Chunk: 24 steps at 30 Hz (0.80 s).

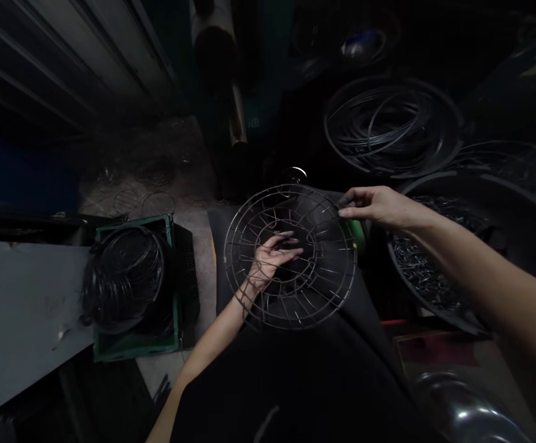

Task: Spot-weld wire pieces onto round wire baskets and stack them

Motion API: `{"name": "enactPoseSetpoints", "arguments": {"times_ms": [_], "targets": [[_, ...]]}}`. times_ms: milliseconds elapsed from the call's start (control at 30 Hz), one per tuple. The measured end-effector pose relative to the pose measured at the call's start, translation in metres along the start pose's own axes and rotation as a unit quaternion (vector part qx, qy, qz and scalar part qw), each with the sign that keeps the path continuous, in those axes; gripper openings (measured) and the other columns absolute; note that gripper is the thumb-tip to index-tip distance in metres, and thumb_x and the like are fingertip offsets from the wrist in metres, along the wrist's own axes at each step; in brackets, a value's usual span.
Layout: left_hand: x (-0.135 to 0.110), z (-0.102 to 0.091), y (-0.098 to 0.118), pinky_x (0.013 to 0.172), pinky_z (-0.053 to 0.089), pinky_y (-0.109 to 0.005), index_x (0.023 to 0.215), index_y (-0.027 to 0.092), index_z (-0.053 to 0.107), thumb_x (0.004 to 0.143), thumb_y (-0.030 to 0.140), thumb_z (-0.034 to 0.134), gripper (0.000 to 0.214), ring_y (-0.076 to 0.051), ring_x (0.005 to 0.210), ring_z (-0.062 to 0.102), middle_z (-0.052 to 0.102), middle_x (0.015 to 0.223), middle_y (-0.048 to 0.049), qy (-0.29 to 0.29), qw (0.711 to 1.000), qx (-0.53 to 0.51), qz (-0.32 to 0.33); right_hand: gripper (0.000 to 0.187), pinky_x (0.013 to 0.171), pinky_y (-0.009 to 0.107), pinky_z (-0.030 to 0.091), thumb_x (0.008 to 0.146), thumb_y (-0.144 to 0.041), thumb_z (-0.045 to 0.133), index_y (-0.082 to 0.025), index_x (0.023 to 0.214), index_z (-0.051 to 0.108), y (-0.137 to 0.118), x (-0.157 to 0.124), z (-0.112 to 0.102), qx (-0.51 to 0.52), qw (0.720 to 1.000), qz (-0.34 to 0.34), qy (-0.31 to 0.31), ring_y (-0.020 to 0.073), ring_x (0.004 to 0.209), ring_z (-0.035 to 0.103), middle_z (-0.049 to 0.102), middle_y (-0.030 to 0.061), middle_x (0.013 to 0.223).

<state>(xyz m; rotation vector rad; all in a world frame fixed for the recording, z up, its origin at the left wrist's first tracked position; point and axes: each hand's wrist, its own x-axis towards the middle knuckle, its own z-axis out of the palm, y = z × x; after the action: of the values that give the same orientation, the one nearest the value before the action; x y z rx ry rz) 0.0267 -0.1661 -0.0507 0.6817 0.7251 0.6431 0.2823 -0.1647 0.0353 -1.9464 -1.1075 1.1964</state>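
A round wire basket [311, 294] of concentric rings and thin spokes is held up in front of my lap. My right hand [364, 204] is closed in a pinch on its upper right rim. Seen through the wires, my left hand [274, 255] is at the middle of the basket, inside the small inner ring. Its fingers and thumb are stretched out and apart, with nothing visible between them. The left wrist lies behind or against the wires; I cannot tell which.
Left, a green crate [174, 283] holds stacked dark wire rings [127, 277] beside a grey panel [23, 307]. Right, one round tub [461, 132] contains looped wires; another tub [503, 203] contains many small metal pieces. A shiny metal bowl [475, 412] sits lower right. Dark machinery [216, 37] stands ahead.
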Motion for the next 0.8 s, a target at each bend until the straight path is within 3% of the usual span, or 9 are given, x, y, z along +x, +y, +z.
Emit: {"name": "enactPoseSetpoints", "arguments": {"times_ms": [100, 267, 567, 800], "targets": [[-0.002, -0.001, 0.005, 0.081, 0.055, -0.031, 0.104, 0.019, 0.064, 0.059, 0.022, 0.082, 0.049, -0.022, 0.088, 0.071, 0.068, 0.106, -0.0089, -0.004, 1.0, 0.002, 0.012, 0.051, 0.064, 0.032, 0.048, 0.041, -0.061, 0.081, -0.021, 0.065, 0.062, -0.004, 0.003, -0.004, 0.009, 0.997, -0.003, -0.077, 0.0168, 0.067, 0.057, 0.061, 0.0005, 0.065], [-0.012, 0.001, 0.015, 0.085, 0.056, -0.035, 0.105, 0.02, 0.064, 0.06, 0.018, 0.082, 0.048, -0.023, 0.086, 0.071, 0.069, 0.106, -0.0084, -0.014, 0.999, 0.017, 0.024, 0.051, 0.062, 0.03, 0.045, 0.04, -0.061, 0.081, -0.02, 0.06, 0.057, -0.015, 0.002, -0.005, 0.009, 0.993, 0.006, -0.121, 0.0149, 0.064, 0.054, 0.058, -0.0003, 0.063], [-0.018, 0.001, 0.013, 0.085, 0.056, -0.036, 0.099, 0.019, 0.057, 0.059, 0.02, 0.084, 0.049, -0.021, 0.083, 0.072, 0.069, 0.104, -0.0059, -0.017, 0.999, 0.002, 0.044, 0.051, 0.057, 0.025, 0.041, 0.043, -0.057, 0.082, -0.019, 0.06, 0.053, -0.031, 0.009, 0.0, -0.01, 0.992, -0.023, -0.12, 0.0124, 0.062, 0.05, 0.053, -0.0023, 0.061], [-0.005, -0.007, 0.013, 0.075, 0.057, -0.028, 0.098, 0.021, 0.055, 0.062, 0.021, 0.082, 0.045, -0.018, 0.084, 0.071, 0.068, 0.104, -0.0029, 0.038, 0.991, -0.011, 0.127, 0.042, 0.052, 0.024, 0.039, 0.048, -0.049, 0.083, -0.02, 0.061, 0.056, -0.061, 0.034, 0.019, 0.013, 0.995, -0.046, -0.084, 0.0113, 0.058, 0.048, 0.054, -0.0021, 0.06]]}}
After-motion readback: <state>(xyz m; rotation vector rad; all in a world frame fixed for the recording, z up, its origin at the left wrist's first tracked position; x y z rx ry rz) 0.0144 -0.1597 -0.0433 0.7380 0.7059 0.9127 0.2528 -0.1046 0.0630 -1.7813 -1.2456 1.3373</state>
